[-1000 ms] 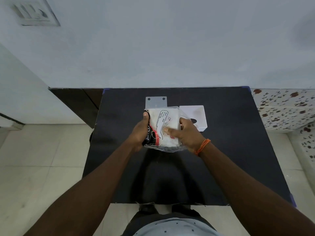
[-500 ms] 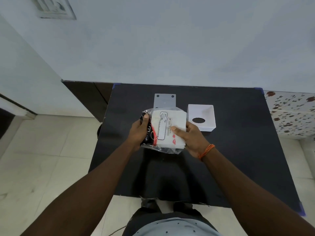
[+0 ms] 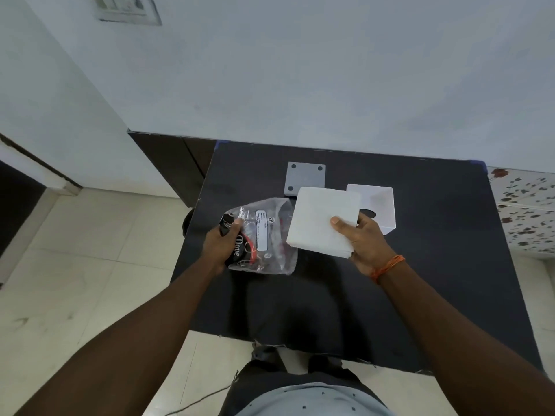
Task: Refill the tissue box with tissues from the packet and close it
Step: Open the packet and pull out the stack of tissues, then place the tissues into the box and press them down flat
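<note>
A: A black table (image 3: 420,295) stands against a pale wall, tiled floor on both sides. Where are the tissues?

B: Out of the wrapper. The right hand (image 3: 365,243) pinches the white tissue stack (image 3: 322,219) at its near right corner, thumb on top, fingers beneath, lifted off the table. The left hand (image 3: 217,246) is closed around the limp plastic packet (image 3: 264,235).

A: And the tissue box (image 3: 380,205)?

B: On the table behind the stack, white, with an oval slot showing. A grey plate with four holes (image 3: 304,178), probably its cover, lies flat just to its left.

A: How would the stack handle?

B: Light and soft, I'd judge; loose sheets could fan or slide. A grip across opposite edges should keep it square.
</note>
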